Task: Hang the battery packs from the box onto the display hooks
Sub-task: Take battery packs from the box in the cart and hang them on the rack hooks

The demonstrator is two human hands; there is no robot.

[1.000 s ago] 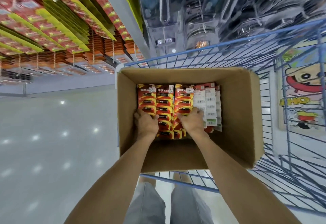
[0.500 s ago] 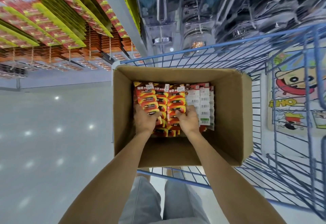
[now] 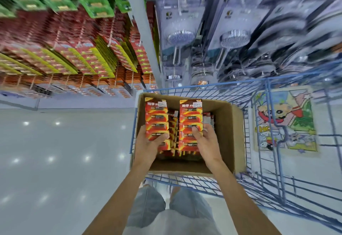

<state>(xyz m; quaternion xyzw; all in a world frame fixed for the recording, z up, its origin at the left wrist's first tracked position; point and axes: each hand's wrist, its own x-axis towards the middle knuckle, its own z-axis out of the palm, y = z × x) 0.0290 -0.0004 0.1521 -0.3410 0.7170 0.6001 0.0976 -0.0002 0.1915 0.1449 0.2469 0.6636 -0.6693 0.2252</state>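
An open cardboard box (image 3: 226, 136) sits in a blue wire cart and holds several red and orange battery packs (image 3: 174, 123). My left hand (image 3: 148, 144) grips one stack of packs (image 3: 156, 119) by its lower end, lifted above the box. My right hand (image 3: 206, 140) grips a second stack (image 3: 190, 118) the same way, thumb across the front. Display hooks (image 3: 111, 44) full of red, yellow and green packs hang on the shelf wall at the upper left.
The blue wire cart (image 3: 268, 179) surrounds the box, with a cartoon poster (image 3: 285, 121) on its right side. Shower heads in clear packs (image 3: 180, 36) hang ahead to the right. A white upright post (image 3: 140, 29) divides the two displays. Glossy floor lies to the left.
Both hands were pressed down on the packs inside the box; now each has lifted a stack up out of it. The view has tilted up toward the displays.
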